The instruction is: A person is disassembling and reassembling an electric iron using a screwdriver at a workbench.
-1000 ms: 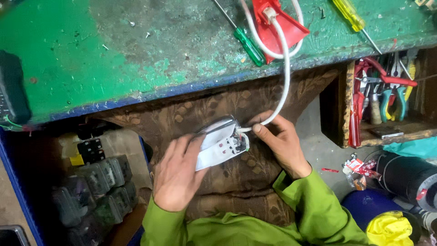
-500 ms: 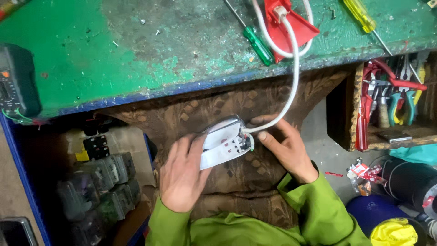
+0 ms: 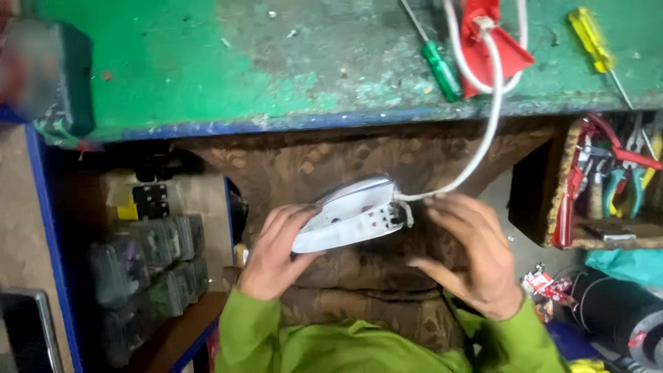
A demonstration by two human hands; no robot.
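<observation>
A white clothes iron (image 3: 352, 215) lies sole-up over my lap on brown patterned cloth (image 3: 359, 159). My left hand (image 3: 273, 252) grips its pointed end from the left. My right hand (image 3: 473, 255) rests at the iron's rear, fingers curled near the spot where the white cord (image 3: 487, 117) enters. The cord runs up to the green workbench (image 3: 207, 69) and loops around a red piece (image 3: 494, 48) lying there.
A green-handled screwdriver (image 3: 440, 69) and a yellow-handled screwdriver (image 3: 592, 41) lie on the bench. A dark meter (image 3: 48, 76) sits at the bench's left edge. Pliers and cutters (image 3: 611, 173) fill a wooden box at right. Grey parts (image 3: 148, 262) are stacked on a shelf at left.
The view has drawn closer and shifted. My right hand has let its fingers slide off the cord's entry and spread behind the iron. My left hand keeps its hold.
</observation>
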